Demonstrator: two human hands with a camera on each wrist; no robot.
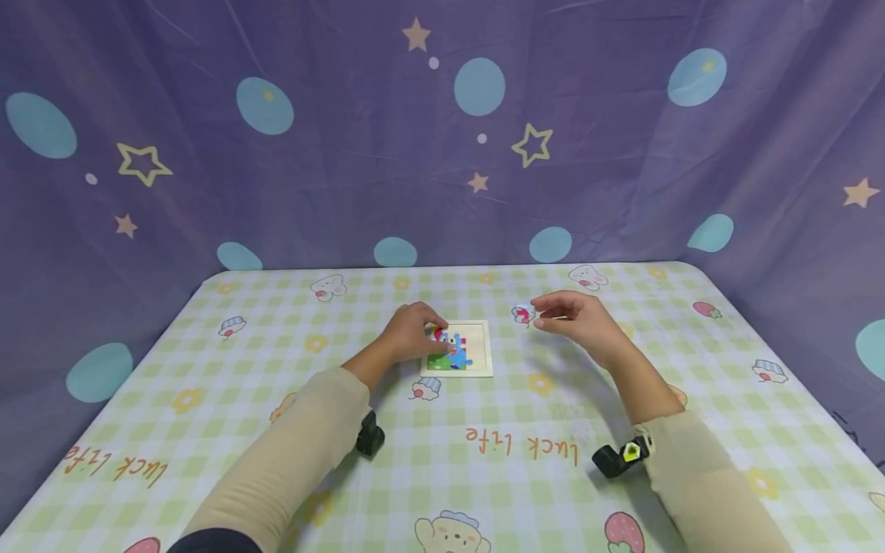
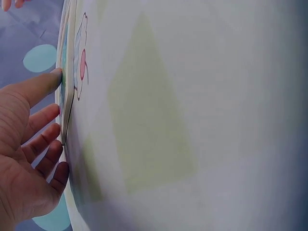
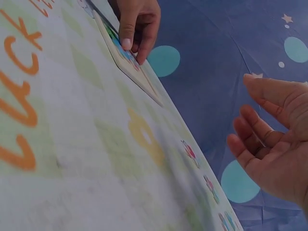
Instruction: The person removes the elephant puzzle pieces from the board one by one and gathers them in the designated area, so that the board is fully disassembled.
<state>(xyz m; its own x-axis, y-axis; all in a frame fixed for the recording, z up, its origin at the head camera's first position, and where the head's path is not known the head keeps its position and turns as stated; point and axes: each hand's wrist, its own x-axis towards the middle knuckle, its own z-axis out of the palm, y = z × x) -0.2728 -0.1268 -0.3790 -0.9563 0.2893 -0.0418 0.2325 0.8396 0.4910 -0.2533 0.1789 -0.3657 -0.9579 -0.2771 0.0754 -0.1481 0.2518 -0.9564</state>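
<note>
A small square jigsaw puzzle board (image 1: 478,373) with a pale wooden rim lies flat near the middle of the table. Blue, green and red puzzle pieces (image 1: 458,358) fill its left side, while bare wood shows on the right. My left hand (image 1: 409,332) reaches over the board's left edge, thumb and fingertips touching the pieces; part of the picture is hidden beneath it. To the right of the board, my right hand (image 1: 577,321) hovers above the table with loosely bent fingers. In the right wrist view, nothing shows between that hand's thumb (image 3: 269,89) and fingers.
A checked tablecloth (image 1: 387,499) with printed cupcakes, flowers and lettering covers the table. Behind the far edge hangs a purple curtain (image 1: 332,177). Small colourful shapes (image 3: 211,188) lie below the right hand; I cannot tell whether they are prints or loose pieces.
</note>
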